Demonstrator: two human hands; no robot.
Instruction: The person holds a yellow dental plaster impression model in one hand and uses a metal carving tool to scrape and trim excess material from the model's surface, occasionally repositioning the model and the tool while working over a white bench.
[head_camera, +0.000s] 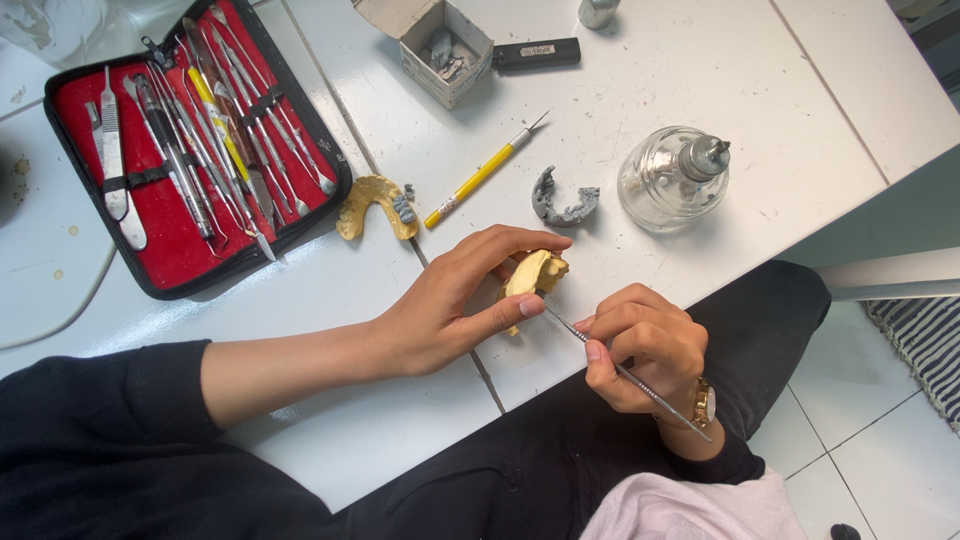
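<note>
My white tiled desk (700, 90) carries everything, and the biggest thing on it is the open black zip case lined in red felt (160, 215), full of slim metal dental tools, at the far left. To the right stands a squat clear glass spirit lamp with a metal wick cap (675, 178), and at the far edge an open small cardboard box (438, 50). Between case and lamp lie a yellow plaster jaw cast (372, 203), a yellow-handled thin knife (483, 172) and a curved grey wax piece (562, 202). My left hand (450, 310) grips a small yellow plaster tooth model (533, 275) between thumb and fingers, just above the desk's near edge. My right hand (640, 345) pinches a thin steel carving instrument (625, 372) like a pen, its tip touching the model
</note>
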